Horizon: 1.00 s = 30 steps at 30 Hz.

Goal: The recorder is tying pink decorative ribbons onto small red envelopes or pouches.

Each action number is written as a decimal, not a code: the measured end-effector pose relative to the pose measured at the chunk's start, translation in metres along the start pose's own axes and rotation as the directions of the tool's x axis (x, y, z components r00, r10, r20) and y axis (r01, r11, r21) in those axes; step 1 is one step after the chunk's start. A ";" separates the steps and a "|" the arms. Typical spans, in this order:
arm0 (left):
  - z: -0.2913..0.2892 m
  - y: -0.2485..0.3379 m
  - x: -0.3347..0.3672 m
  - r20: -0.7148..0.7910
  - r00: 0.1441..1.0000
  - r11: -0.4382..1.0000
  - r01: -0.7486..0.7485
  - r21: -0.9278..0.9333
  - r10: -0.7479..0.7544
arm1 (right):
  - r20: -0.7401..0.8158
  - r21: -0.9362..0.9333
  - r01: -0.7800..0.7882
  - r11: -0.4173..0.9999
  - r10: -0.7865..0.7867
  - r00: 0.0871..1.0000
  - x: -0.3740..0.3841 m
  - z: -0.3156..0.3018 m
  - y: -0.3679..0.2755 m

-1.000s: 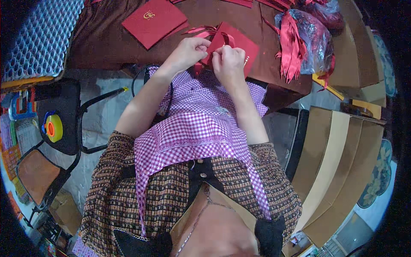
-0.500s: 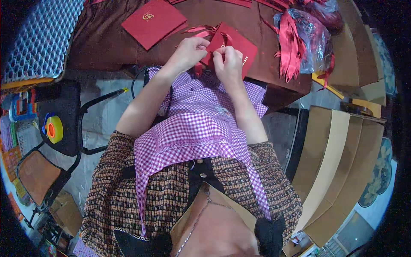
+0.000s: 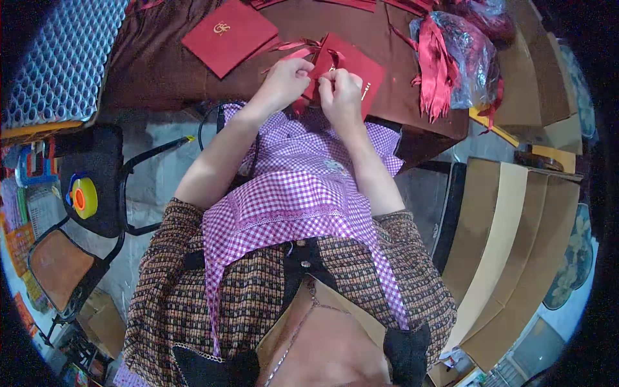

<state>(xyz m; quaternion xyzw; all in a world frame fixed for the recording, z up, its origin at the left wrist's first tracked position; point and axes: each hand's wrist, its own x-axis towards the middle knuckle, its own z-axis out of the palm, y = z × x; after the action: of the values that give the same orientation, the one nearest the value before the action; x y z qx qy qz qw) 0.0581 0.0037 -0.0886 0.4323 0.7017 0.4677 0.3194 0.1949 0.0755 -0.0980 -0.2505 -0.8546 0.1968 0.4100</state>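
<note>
A red card folder (image 3: 371, 68) with gold print lies tilted near the front edge of the cloth-covered table. A shiny red ribbon (image 3: 334, 57) loops over it, and loose ribbon ends show to the left of the folder and below my fingers. My left hand (image 3: 287, 84) is closed in a pinch on the ribbon at the folder's left edge. Just right of it, above the folder's face, my right hand (image 3: 342, 92) pinches the ribbon too. The fingertips partly hide what lies between them. Another red folder (image 3: 232, 42) with a gold emblem rests farther left.
A bunch of red ribbons (image 3: 436, 74) lies by a clear plastic bag (image 3: 474, 58) at the right. A tray of rounded cells (image 3: 61, 71) stands at the far left. Below it, a chair (image 3: 93, 164) carries a tape roll (image 3: 83, 197). Cardboard boxes (image 3: 496, 238) line the right side.
My right hand has shifted slightly left, closer to my left hand. Both hands keep their pinch, and the folder stays nearly in place.
</note>
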 end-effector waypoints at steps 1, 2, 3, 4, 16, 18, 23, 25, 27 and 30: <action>0.000 -0.003 0.001 -0.001 1.000 1.000 -0.002 0.000 0.002 | -0.002 0.000 0.002 1.000 -0.002 1.000 0.000 0.000 0.001; -0.001 -0.007 0.002 0.005 1.000 1.000 -0.027 -0.011 0.027 | -0.001 -0.002 0.001 1.000 -0.001 1.000 0.001 0.000 0.002; -0.001 -0.011 0.003 0.010 0.999 0.998 -0.052 -0.022 0.052 | 0.001 -0.003 0.001 1.000 -0.001 1.000 0.001 0.000 0.002; -0.002 -0.008 0.002 0.011 0.999 0.998 -0.051 -0.021 0.051 | 0.001 -0.003 -0.001 1.000 0.001 1.000 0.001 -0.001 0.003; -0.002 -0.004 0.002 0.035 0.999 0.999 -0.033 -0.018 0.034 | 0.061 -0.015 -0.006 1.000 0.007 0.998 0.002 -0.002 0.001; -0.001 -0.003 0.002 0.022 0.999 0.999 -0.032 -0.020 0.032 | 0.050 -0.042 0.033 0.999 -0.031 0.998 0.002 0.000 0.002; 0.000 0.003 0.001 0.013 0.999 0.999 -0.040 -0.015 0.040 | 0.078 -0.105 0.164 0.981 -0.156 0.985 0.004 0.005 -0.001; 0.000 0.007 0.001 0.019 0.999 0.999 -0.040 -0.005 0.040 | 0.067 -0.056 0.121 0.991 -0.118 0.991 0.007 0.001 -0.002; -0.006 0.012 0.002 0.034 0.997 0.997 -0.069 0.016 0.068 | 0.091 -0.060 0.113 0.992 -0.107 0.990 0.011 -0.008 -0.004; -0.012 0.003 0.007 0.056 0.994 0.995 -0.096 0.017 0.095 | 0.164 -0.079 0.127 0.989 -0.113 0.980 0.023 -0.022 -0.003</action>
<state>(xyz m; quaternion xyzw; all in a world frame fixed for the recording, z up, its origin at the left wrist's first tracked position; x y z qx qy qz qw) 0.0456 0.0065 -0.0820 0.4811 0.6756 0.4636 0.3118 0.1997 0.0891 -0.0691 -0.2000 -0.9062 0.1526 0.3400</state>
